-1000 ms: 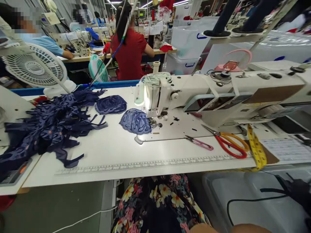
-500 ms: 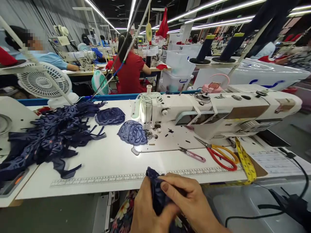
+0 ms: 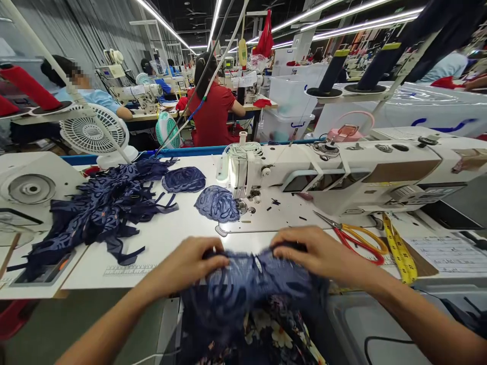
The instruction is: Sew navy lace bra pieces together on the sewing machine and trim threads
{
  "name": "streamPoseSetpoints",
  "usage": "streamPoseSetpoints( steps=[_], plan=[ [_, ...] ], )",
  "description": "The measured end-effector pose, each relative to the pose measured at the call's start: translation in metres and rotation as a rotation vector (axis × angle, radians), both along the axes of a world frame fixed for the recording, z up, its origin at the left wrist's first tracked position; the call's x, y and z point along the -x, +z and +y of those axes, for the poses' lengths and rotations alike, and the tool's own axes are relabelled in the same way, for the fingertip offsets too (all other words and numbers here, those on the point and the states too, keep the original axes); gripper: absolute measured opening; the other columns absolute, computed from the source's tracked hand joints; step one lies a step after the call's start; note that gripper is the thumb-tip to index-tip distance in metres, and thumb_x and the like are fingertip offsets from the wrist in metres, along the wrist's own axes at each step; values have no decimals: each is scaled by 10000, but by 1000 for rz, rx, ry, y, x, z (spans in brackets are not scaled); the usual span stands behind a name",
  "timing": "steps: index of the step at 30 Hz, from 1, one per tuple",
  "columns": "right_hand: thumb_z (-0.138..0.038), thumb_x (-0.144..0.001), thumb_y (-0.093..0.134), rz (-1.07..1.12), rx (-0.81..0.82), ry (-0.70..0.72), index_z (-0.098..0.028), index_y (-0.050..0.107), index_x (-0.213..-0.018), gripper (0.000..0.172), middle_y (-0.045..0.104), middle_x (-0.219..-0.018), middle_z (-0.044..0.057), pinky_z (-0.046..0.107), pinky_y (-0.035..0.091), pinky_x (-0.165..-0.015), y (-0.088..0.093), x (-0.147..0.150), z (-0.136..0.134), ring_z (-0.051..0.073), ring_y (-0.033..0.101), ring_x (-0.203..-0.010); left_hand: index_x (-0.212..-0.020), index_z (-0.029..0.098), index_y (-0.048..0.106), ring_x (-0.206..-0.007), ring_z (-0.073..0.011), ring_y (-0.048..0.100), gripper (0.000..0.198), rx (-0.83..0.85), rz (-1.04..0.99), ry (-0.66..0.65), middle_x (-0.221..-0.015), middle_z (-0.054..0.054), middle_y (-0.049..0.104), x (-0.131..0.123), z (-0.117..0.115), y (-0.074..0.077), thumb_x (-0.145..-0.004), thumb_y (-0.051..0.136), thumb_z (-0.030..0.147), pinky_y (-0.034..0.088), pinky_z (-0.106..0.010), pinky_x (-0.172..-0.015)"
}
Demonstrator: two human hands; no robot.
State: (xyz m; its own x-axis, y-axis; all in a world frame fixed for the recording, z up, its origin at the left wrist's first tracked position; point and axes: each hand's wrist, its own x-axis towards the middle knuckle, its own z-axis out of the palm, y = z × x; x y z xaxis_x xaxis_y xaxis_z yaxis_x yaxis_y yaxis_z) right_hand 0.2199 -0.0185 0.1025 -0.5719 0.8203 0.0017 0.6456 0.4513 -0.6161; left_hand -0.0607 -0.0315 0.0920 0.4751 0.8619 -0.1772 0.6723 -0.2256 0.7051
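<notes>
My left hand (image 3: 188, 263) and my right hand (image 3: 317, 253) both grip the top edge of a dark blue lace piece (image 3: 247, 291), spread between them at the near edge of the white sewing table (image 3: 182, 233). The lace hangs down over my lap. Just beyond my hands a lighter blue lace cup (image 3: 216, 203) lies under the needle of the white sewing machine (image 3: 342, 172). Another dark blue cup (image 3: 183, 179) lies further back.
A heap of dark blue lace pieces (image 3: 99, 208) covers the table's left side. Red-and-yellow scissors (image 3: 353, 235) and a yellow tape measure (image 3: 397, 248) lie to the right. A white fan (image 3: 93, 132) stands at back left. Other people sew at tables behind.
My hands came up from the lap to the table edge and pulled apart, spreading the bunched lace piece wide. The camera tilted up slightly.
</notes>
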Motion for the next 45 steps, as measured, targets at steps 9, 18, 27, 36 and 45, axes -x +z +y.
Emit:
streamPoseSetpoints(
  steps=[9,18,27,36,45],
  plan=[
    [-78,-919,448,2,-488,137,-209,619,-1129,301,666,-1119,84,390,477,-919,-92,23,-16,213,595,-1038,-1365,107,446,-1222,-265,550,476,-824,176,-120,-1307,-160,591,-52,-31,-100,-984,459,391,431,-424,-1056],
    [-279,-940,554,9,-288,-135,-227,625,-944,89,650,-948,35,363,390,-836,-73,34,31,198,560,-939,-1293,130,530,-1228,-280,524,504,-781,254,-156,-1360,-140,563,-50,-29,-98,-947,495,494,368,-458,-1082],
    [-248,-839,661,38,-30,-161,-216,608,-819,65,616,-862,-8,306,366,-775,-82,43,53,163,553,-853,-1248,177,548,-1280,-257,476,389,-819,293,-209,-1429,-98,517,-50,-30,-102,-972,474,441,165,-509,-1161],
    [-321,-850,658,-23,-117,-185,-225,571,-850,129,590,-873,-4,308,366,-784,-87,45,50,177,537,-868,-1243,159,555,-1248,-258,495,443,-836,249,-209,-1406,-111,534,-48,-28,-104,-943,512,483,87,-529,-1195],
    [-239,-941,538,-145,-322,-90,-241,579,-1079,144,617,-1061,46,364,362,-867,-81,9,33,219,526,-1015,-1208,192,573,-1177,-245,538,410,-740,118,-149,-1294,-67,622,-47,-25,-85,-932,537,492,177,-529,-1181]
  ],
)
